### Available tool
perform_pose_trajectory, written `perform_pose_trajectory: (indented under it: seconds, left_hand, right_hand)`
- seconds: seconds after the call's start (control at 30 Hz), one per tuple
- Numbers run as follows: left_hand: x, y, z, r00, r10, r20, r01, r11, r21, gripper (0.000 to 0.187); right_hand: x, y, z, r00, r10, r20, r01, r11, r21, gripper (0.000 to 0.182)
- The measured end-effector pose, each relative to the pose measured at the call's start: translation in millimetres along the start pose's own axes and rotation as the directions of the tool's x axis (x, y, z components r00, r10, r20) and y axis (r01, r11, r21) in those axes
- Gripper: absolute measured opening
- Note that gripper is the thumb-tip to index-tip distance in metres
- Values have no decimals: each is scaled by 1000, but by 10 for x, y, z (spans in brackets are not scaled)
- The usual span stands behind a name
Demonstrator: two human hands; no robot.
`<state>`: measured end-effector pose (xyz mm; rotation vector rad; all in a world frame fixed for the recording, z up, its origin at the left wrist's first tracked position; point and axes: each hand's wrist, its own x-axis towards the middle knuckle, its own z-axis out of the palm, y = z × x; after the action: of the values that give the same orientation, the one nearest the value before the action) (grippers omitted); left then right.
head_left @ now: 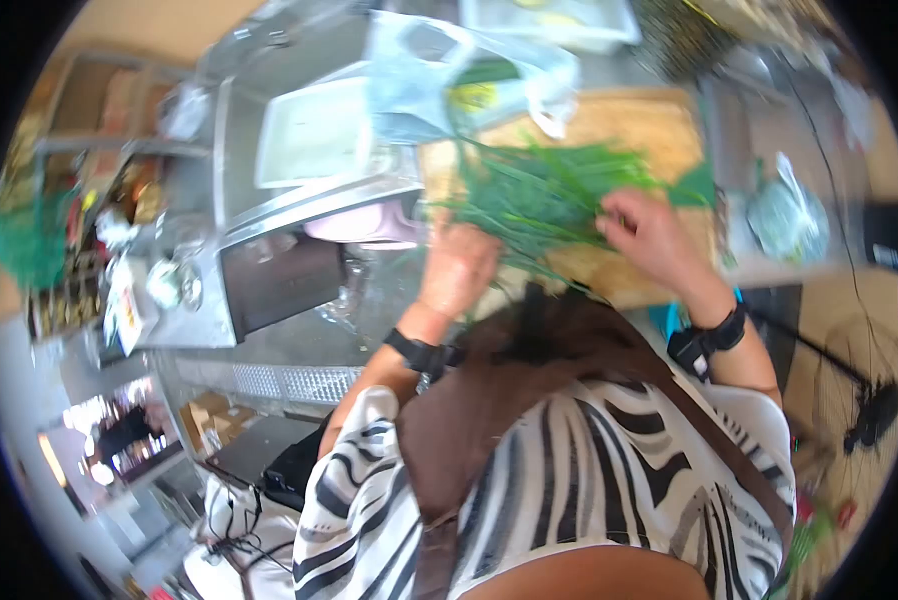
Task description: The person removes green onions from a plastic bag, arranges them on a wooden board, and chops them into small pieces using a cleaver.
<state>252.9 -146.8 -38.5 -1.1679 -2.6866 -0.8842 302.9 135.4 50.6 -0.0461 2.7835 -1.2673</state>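
Observation:
A loose heap of long, thin greens (pixel 549 190), like scallions or chives, lies across a wooden cutting board (pixel 649 118). My left hand (pixel 461 262) is at the left end of the heap, its fingers curled around some stalks and partly hidden. On the right side, my right hand (pixel 644 230) has thumb and fingers pinched together on several stalks. Just behind the heap, a pale blue plastic bag (pixel 409 85) lies open, with something green and yellow inside. Motion blurs the leaves, so single stalks are hard to make out.
Left of the board is a metal sink (pixel 231 150) holding a white tub (pixel 309 135). A pink basin (pixel 364 222) sits below its edge. To the right stands a tied clear bag (pixel 787 215). A white tray (pixel 559 22) is at the back. A fan (pixel 874 415) stands at lower right.

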Motion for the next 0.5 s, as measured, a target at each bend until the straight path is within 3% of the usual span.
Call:
perform_pose_trajectory:
  seconds: [0.03,0.07,0.1,0.2,0.3,0.33,0.47,0.5]
  left_hand:
    - [-42,-33,3,997,1,81,-4,999,32,9]
    - [-112,-57,80,998,67,10,-68,994,86,5]
    - [-122,-56,45,989,138,-47,-126,971,202,4]
    - [-97,-5,-396,929,105,-354,-140,987,-76,3]
    - [-451,-259,-359,977,-114,-183,86,985,-151,5]
    - [-472,-243,-321,971,-129,-200,100,984,-149,5]
    - [-725,-381,-495,953,-219,-207,183,966,-182,6]
    - [-768,-412,-508,953,-231,-194,194,962,-193,6]
  right_hand:
    - [86,171,240,993,-74,91,84,989,-118,17]
    - [99,193,446,993,-69,101,81,989,-121,21]
    - [140,185,594,977,-46,210,97,967,-236,20]
    - [220,558,1109,973,-180,145,221,905,-364,32]
    - [419,608,1148,962,-59,267,182,868,-463,28]
    - [425,656,1036,949,22,313,141,861,-488,29]
    - [487,334,759,927,67,369,122,876,-466,30]
    - [450,209,708,916,145,375,69,862,-501,38]
